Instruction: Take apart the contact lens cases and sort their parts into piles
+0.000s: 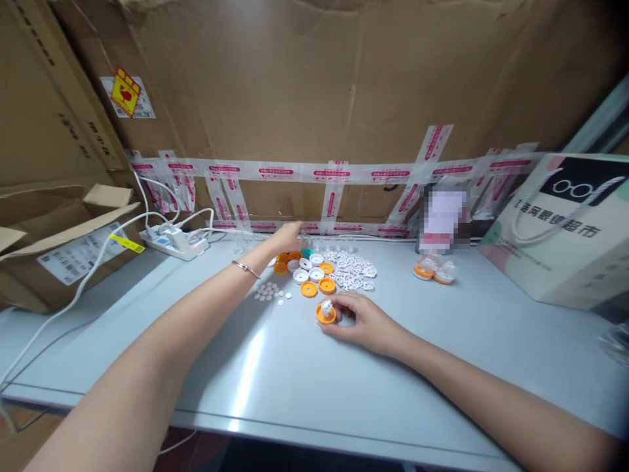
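Note:
My right hand [361, 320] grips an orange round base [320, 317] by its rim, low over the table. On that base stands a small white openwork piece [327, 307]. My left hand [287, 237] reaches to the back, near small transparent cups [339, 245]; its fingertips are mostly hidden, so its grip cannot be made out. Between the hands lie orange rings [309, 289], white round parts [301, 276] and a green one [307, 253]. A heap of white openwork pieces [351, 267] spreads to their right, and small white discs [268, 291] lie left.
Two orange-based assemblies with transparent covers [443, 274] stand at right, before a blurred phone-like object [442, 219]. A paper bag [550, 229] stands far right. On the left are a power strip [189, 249], cables and an open carton [63, 249]. Taped cardboard [295, 98] backs the table.

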`<state>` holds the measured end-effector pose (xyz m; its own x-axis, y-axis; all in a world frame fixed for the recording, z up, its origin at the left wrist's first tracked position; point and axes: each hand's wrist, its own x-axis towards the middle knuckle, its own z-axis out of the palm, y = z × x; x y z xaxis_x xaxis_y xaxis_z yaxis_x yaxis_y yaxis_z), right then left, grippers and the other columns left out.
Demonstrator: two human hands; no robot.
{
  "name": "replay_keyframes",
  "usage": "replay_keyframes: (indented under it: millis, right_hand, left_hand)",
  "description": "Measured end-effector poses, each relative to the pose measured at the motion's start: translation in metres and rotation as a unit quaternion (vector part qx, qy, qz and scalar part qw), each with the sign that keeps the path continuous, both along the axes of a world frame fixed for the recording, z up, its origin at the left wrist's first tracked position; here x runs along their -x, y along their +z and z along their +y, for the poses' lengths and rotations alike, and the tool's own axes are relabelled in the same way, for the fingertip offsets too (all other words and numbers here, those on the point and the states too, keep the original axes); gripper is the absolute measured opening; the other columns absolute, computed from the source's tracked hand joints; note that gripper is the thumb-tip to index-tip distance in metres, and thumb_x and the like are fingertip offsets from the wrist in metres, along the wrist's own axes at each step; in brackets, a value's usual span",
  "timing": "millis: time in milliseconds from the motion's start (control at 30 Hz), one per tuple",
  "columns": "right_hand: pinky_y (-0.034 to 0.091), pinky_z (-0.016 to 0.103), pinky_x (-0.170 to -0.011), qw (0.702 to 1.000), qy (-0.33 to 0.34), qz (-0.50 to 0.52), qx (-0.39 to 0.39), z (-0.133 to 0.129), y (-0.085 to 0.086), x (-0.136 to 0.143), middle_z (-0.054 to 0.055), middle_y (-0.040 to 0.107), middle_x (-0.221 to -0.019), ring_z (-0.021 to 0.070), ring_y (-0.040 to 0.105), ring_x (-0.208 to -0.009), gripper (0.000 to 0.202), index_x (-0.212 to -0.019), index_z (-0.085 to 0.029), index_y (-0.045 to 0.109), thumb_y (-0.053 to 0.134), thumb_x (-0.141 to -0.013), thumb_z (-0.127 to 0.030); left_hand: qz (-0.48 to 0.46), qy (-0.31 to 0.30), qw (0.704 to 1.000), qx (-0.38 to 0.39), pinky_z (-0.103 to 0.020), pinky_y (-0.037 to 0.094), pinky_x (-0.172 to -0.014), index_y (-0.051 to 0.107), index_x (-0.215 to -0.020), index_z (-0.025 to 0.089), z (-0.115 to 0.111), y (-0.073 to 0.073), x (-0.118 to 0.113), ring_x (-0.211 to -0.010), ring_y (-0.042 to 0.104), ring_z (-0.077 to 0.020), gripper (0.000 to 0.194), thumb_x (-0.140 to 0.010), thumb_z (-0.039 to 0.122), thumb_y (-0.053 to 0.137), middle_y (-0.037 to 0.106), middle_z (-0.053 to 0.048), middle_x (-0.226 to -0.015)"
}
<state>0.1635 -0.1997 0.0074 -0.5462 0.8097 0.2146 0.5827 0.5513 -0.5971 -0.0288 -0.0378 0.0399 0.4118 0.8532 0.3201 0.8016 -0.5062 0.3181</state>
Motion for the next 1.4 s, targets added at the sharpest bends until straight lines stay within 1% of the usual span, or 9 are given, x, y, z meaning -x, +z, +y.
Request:
replay_keyframes:
  millis: [100,200,333,400,567,833,967,1167,1400]
  right_hand:
    - [0.037,0.024,-0.065,1.000,-0.002,0.001,0.000,0.000,-0.001,0.000,-0.001,0.054,-0.071,0.0133,0.048,-0.068,0.020,-0.083,-0.018,0.062,0.063,-0.071,-0.033]
    - [0.037,0.024,-0.064,1.000,-0.008,0.009,0.008,0.000,-0.002,0.001,-0.001,0.053,-0.071,0.0129,0.048,-0.067,0.023,-0.081,-0.018,0.060,0.065,-0.069,-0.037]
    - [0.036,0.024,-0.061,1.000,-0.020,0.011,0.013,0.000,-0.002,0.002,-0.003,0.052,-0.067,0.0123,0.048,-0.064,0.024,-0.075,-0.018,0.058,0.067,-0.067,-0.038]
    - [0.036,0.024,-0.062,1.000,-0.020,0.009,0.009,-0.001,-0.002,0.003,-0.003,0.052,-0.067,0.0125,0.048,-0.064,0.021,-0.076,-0.018,0.057,0.066,-0.067,-0.035]
    - [0.037,0.024,-0.064,1.000,-0.027,0.009,0.012,-0.001,-0.003,0.005,-0.002,0.053,-0.067,0.0128,0.050,-0.065,0.018,-0.075,-0.017,0.055,0.065,-0.067,-0.032]
    - [0.036,0.023,-0.061,0.999,-0.033,0.021,0.004,-0.001,-0.005,0.006,-0.003,0.051,-0.064,0.0117,0.047,-0.062,0.025,-0.070,-0.018,0.052,0.065,-0.067,-0.040]
    - [0.035,0.023,-0.059,0.999,-0.042,0.024,0.009,-0.001,-0.005,0.007,-0.004,0.049,-0.062,0.0111,0.046,-0.061,0.026,-0.067,-0.018,0.049,0.066,-0.066,-0.039]
    - [0.035,0.023,-0.060,0.999,-0.035,0.029,0.013,-0.001,-0.007,0.008,-0.004,0.050,-0.065,0.0112,0.046,-0.061,0.023,-0.070,-0.019,0.052,0.065,-0.067,-0.037]
    - [0.036,0.024,-0.063,0.999,-0.033,0.021,0.010,-0.002,-0.004,0.008,-0.004,0.050,-0.064,0.0120,0.049,-0.064,0.019,-0.076,-0.019,0.056,0.066,-0.066,-0.031]
  left_hand:
    - [-0.036,-0.011,0.998,-0.044,-0.032,0.041,-0.090,0.052,-0.111,0.011,-0.034,0.010,0.003,-0.104,0.052,-0.0220,0.039,-0.074,0.022,0.057,0.057,-0.011,-0.112]
    - [-0.109,-0.102,0.988,-0.039,-0.029,0.044,-0.083,0.054,-0.107,0.016,-0.088,0.013,0.006,-0.095,0.055,-0.0173,0.030,-0.080,0.029,0.053,0.060,-0.007,-0.104]
    - [-0.139,-0.200,0.968,0.063,-0.026,0.044,-0.075,0.058,-0.103,0.018,-0.152,-0.003,0.004,-0.086,0.055,-0.0148,0.026,-0.080,0.032,0.056,0.061,-0.005,-0.094]
    - [-0.156,-0.198,0.964,0.084,-0.025,0.043,-0.073,0.059,-0.103,0.019,-0.168,-0.015,0.000,-0.082,0.054,-0.0138,0.026,-0.079,0.030,0.058,0.061,-0.003,-0.090]
    - [-0.225,-0.131,0.957,0.127,-0.022,0.042,-0.064,0.062,-0.096,0.019,-0.169,-0.034,-0.007,-0.068,0.052,-0.0109,0.019,-0.077,0.024,0.059,0.060,-0.001,-0.081]
    - [-0.268,-0.130,0.944,0.141,-0.023,0.044,-0.072,0.066,-0.086,0.018,-0.171,-0.031,-0.009,-0.077,0.057,-0.0128,0.012,-0.079,0.019,0.057,0.065,-0.001,-0.082]
    - [-0.254,-0.125,0.953,0.107,-0.024,0.044,-0.074,0.068,-0.088,0.020,-0.174,-0.031,-0.009,-0.078,0.058,-0.0138,0.015,-0.081,0.020,0.054,0.066,-0.002,-0.083]
    - [-0.276,-0.118,0.954,0.002,-0.023,0.044,-0.071,0.065,-0.089,0.018,-0.175,-0.033,-0.009,-0.074,0.059,-0.0126,0.014,-0.082,0.021,0.054,0.067,-0.001,-0.080]
    - [-0.309,-0.127,0.935,0.123,-0.019,0.044,-0.065,0.064,-0.091,0.018,-0.177,-0.028,-0.010,-0.070,0.058,-0.0100,0.015,-0.080,0.019,0.054,0.067,0.001,-0.080]
